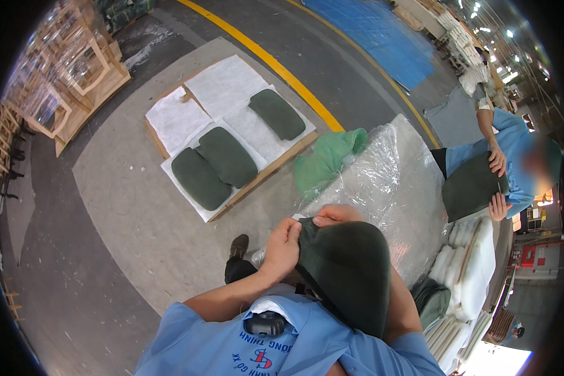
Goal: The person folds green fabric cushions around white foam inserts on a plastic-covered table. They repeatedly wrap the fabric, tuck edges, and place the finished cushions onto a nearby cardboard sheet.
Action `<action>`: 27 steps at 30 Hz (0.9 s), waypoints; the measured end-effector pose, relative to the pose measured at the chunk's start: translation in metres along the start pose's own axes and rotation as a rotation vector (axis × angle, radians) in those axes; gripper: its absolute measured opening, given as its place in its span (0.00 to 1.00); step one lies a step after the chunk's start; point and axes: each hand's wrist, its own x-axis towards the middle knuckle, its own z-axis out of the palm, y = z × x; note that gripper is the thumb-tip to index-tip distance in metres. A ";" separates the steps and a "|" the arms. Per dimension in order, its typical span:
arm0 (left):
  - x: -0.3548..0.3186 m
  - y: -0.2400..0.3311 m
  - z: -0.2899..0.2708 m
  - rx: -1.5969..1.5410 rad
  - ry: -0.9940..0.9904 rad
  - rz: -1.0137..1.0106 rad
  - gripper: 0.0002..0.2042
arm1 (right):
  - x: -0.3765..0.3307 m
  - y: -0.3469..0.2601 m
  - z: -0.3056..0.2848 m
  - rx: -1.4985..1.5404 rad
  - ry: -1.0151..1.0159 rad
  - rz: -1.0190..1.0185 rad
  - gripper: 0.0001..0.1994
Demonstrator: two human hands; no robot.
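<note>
A dark green padded cushion (351,263) is held up against my chest, its far edge raised. My left hand (283,243) pinches its far left corner, thumb and fingers closed on the cloth. Close beside it, my right hand (337,216) grips the far edge, with part of that hand hidden behind the cushion. Something small and white shows at the corner between the two hands; I cannot make out what it is.
Three green cushions (228,156) lie on a low platform with white sheets (225,81). Beside me is a plastic-wrapped stack (382,182) with a green bag (329,160). To the right a co-worker holds another green cushion (476,188), near piled white padding (464,269). Wooden frames (62,94) stand far left.
</note>
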 end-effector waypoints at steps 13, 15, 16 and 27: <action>0.053 -0.137 0.001 0.182 0.077 -0.009 0.09 | 0.100 0.105 0.042 -0.125 0.119 -0.085 0.15; 0.054 -0.140 -0.002 0.174 -0.061 0.028 0.13 | 0.048 0.088 0.005 -0.129 0.127 0.000 0.18; 0.054 -0.119 0.000 0.166 -0.188 0.041 0.17 | 0.003 0.095 -0.013 -0.116 0.159 0.079 0.19; 0.141 -0.077 -0.033 0.365 -0.979 -0.125 0.26 | -0.322 0.104 0.023 0.698 0.504 0.135 0.31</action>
